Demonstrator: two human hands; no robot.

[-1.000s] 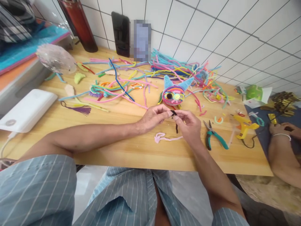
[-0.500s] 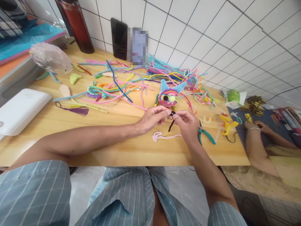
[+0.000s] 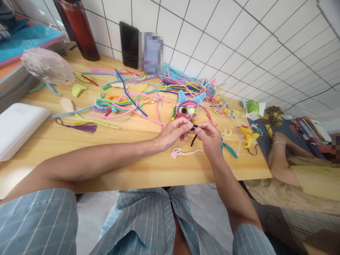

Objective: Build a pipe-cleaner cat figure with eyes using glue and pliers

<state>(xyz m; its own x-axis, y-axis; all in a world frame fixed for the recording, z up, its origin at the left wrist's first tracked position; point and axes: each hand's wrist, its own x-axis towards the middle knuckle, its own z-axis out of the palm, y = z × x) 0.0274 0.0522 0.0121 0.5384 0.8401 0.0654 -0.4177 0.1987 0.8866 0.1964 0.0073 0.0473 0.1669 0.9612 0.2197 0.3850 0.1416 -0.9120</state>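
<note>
Between the fingertips of my left hand (image 3: 176,130) and my right hand (image 3: 210,137) is a black pipe cleaner (image 3: 193,140). Both hands pinch its bunched upper part, while a short tail hangs down between them. Just beyond my fingers sits a colourful pipe-cleaner figure (image 3: 187,110) with light blue pointed ears and two unlike round eyes; its lower part is hidden by my hands. Nearer to me, a pale pink pipe cleaner (image 3: 188,153) lies on the wooden table (image 3: 148,173), curled at one end. Teal-handled pliers (image 3: 230,150) lie beside my right wrist, partly covered by it.
Loose pipe cleaners (image 3: 127,101) spread across the table's middle and back. A yellow glue gun (image 3: 249,136) lies at the right. Two phones lean on the tiled wall by a red bottle (image 3: 84,35). A white case (image 3: 22,127) stands left. Another person's arm (image 3: 278,156) rests at far right.
The view has turned slightly to the right, so the table items sit further left. Both hands keep their pinch on the black pipe cleaner, with little visible movement.
</note>
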